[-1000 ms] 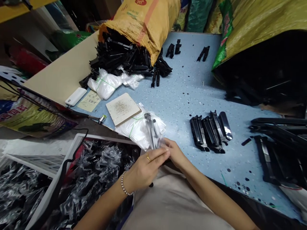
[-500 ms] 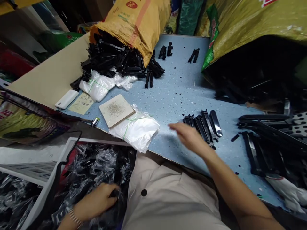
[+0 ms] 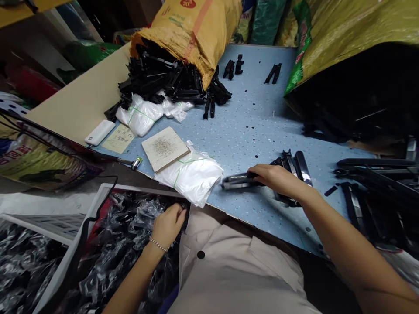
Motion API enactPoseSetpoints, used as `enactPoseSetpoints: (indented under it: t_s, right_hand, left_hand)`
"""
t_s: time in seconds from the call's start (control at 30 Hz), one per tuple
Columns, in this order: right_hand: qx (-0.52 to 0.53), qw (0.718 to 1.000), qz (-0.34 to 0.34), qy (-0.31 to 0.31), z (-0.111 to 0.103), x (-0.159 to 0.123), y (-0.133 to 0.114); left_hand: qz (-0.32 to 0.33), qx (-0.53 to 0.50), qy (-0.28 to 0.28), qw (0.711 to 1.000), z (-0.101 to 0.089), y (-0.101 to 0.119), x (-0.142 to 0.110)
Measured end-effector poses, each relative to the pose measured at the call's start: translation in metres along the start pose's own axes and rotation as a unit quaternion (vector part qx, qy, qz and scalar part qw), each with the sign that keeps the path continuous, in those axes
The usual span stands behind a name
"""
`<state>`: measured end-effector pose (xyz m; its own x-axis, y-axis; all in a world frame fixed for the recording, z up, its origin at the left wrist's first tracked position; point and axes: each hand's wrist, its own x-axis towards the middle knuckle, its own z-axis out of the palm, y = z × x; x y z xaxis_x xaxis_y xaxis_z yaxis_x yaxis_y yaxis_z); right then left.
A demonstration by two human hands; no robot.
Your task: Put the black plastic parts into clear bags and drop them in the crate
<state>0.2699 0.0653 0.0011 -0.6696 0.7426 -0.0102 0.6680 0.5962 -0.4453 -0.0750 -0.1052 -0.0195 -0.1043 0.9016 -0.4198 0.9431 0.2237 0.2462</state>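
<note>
My right hand is closed on one end of a long, glossy black plastic part, which points left just above the table. Beneath and behind that hand lie several similar black parts side by side. My left hand hovers over the near corner of a white crate, fingers curled in; whatever they may hold is hidden. Bagged black pieces in clear plastic fill the crate. To the left of the held part is a stack of clear plastic bags, with a speckled square board on it.
A yellow sack spills black parts at the back left. Another open sack stands at right, near a pile of black parts. A white power bank and a handwritten note lie at the left edge.
My right hand has gone from empty to gripping a black part beside the row. My left hand has risen out of the crate's middle toward the table edge.
</note>
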Motion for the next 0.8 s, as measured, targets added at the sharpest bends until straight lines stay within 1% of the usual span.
enactPoseSetpoints:
  t_s: [0.03, 0.07, 0.1, 0.13, 0.17, 0.2, 0.27, 0.33, 0.37, 0.4, 0.47, 0.53, 0.57, 0.6, 0.7, 0.73, 0.8]
  right_hand:
    - [0.030, 0.999, 0.028, 0.012, 0.001, -0.001, -0.003]
    - [0.065, 0.996, 0.054, 0.023, 0.003, -0.003, -0.006]
    - [0.105, 0.991, 0.078, 0.035, 0.005, -0.005, -0.009]
    - [0.147, 0.983, 0.101, 0.052, 0.008, -0.007, -0.012]
    - [0.187, 0.972, 0.124, 0.067, 0.012, -0.010, -0.016]
    - [0.224, 0.961, 0.145, 0.076, 0.016, -0.013, -0.018]
    - [0.296, 0.934, 0.180, 0.087, 0.026, -0.020, -0.023]
    - [0.381, 0.898, 0.204, 0.086, 0.037, -0.024, -0.028]
    - [0.428, 0.874, 0.213, 0.081, 0.042, -0.025, -0.031]
    - [0.475, 0.848, 0.221, 0.077, 0.047, -0.025, -0.034]
    - [0.558, 0.792, 0.236, 0.072, 0.055, -0.021, -0.042]
    - [0.620, 0.743, 0.243, 0.073, 0.059, -0.015, -0.051]
    - [0.643, 0.723, 0.242, 0.075, 0.060, -0.011, -0.057]
    - [0.662, 0.706, 0.238, 0.075, 0.061, -0.006, -0.062]
    - [0.711, 0.664, 0.223, 0.067, 0.059, 0.008, -0.079]
    - [0.730, 0.645, 0.217, 0.064, 0.057, 0.014, -0.084]
    - [0.775, 0.596, 0.203, 0.058, 0.056, 0.026, -0.095]
  left_hand:
    - [0.077, -0.006, 0.086, 0.993, -0.004, 0.015, 0.014]
    - [0.146, -0.003, 0.156, 0.977, -0.008, 0.030, 0.027]
    - [0.195, 0.011, 0.208, 0.959, -0.011, 0.045, 0.040]
    - [0.225, 0.024, 0.232, 0.946, -0.014, 0.057, 0.051]
    - [0.237, 0.033, 0.238, 0.941, -0.016, 0.066, 0.061]
    - [0.235, 0.031, 0.226, 0.945, -0.019, 0.072, 0.071]
    - [0.203, -0.016, 0.173, 0.964, -0.025, 0.073, 0.086]
    - [0.145, -0.111, 0.125, 0.975, -0.032, 0.066, 0.096]
    - [0.116, -0.170, 0.104, 0.973, -0.036, 0.061, 0.100]
    - [0.093, -0.230, 0.082, 0.965, -0.039, 0.057, 0.102]
    - [0.065, -0.334, 0.024, 0.940, -0.045, 0.050, 0.105]
    - [0.055, -0.398, -0.034, 0.915, -0.048, 0.048, 0.105]
    - [0.048, -0.412, -0.044, 0.909, -0.048, 0.048, 0.105]
    - [0.040, -0.418, -0.039, 0.907, -0.048, 0.049, 0.104]
    - [0.016, -0.406, 0.013, 0.914, -0.045, 0.052, 0.103]
    - [0.016, -0.401, 0.021, 0.916, -0.044, 0.053, 0.103]
    - [0.030, -0.400, 0.005, 0.916, -0.043, 0.054, 0.103]
